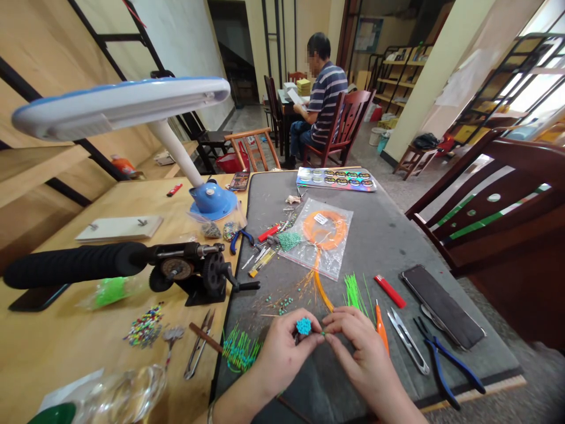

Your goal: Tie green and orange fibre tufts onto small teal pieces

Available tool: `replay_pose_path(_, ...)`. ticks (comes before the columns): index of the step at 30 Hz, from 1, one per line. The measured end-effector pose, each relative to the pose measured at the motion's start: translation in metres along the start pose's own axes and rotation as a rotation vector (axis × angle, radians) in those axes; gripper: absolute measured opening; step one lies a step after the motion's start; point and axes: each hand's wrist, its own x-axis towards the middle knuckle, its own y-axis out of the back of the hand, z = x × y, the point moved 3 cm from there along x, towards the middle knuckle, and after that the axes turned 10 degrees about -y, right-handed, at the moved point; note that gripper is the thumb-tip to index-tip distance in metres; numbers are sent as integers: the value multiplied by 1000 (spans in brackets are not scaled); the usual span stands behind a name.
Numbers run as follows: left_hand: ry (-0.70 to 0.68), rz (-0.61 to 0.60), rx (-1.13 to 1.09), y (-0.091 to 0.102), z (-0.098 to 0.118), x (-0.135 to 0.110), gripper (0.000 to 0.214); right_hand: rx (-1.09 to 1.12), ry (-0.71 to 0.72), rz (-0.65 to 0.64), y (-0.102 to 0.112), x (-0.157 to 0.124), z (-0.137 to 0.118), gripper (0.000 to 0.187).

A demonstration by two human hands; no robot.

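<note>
My left hand [282,350] is closed around a bundle with a cluster of small bright blue beads or tips [303,325] showing at its top. The fingertips of my right hand [364,347] meet those of the left at a tiny green piece [323,334], too small to name. Beyond the hands, a bunch of orange strands [323,290] runs up to an orange coil [335,235] in a clear plastic bag. Loose teal beads [280,304] lie ahead of my left hand, and green strands with blue beads [241,351] to its left. Bright green strands [354,293] lie past my right hand.
At right lie an orange-handled tool [381,330], snips [406,341], blue-handled pliers [445,359], a red lighter [390,291] and a phone [444,303]. A geared winding tool [189,271] and a lamp [214,200] stand left. A seated person [324,94] holds papers.
</note>
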Motion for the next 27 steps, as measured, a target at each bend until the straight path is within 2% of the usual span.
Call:
replay_pose_path(8, -4, -82, 9, -2, -1, 1, 8, -55, 58, -73, 3, -1, 0, 14)
replay_pose_path(12, 2, -123, 43, -1, 6, 1, 6, -70, 47, -54, 5, -4, -1, 16)
replay_pose_path(16, 5, -128, 34, 1, 12, -1, 6, -91, 36, -30, 8, -7, -2, 16)
replay_pose_path(22, -143, -114, 222, -3, 20, -4, 7, -81, 89, -20, 9, -9, -5, 13)
replay_pose_path(27, -132, -86, 252, -4, 23, -10, 4, -62, 110, -32, 8, -10, -6, 15)
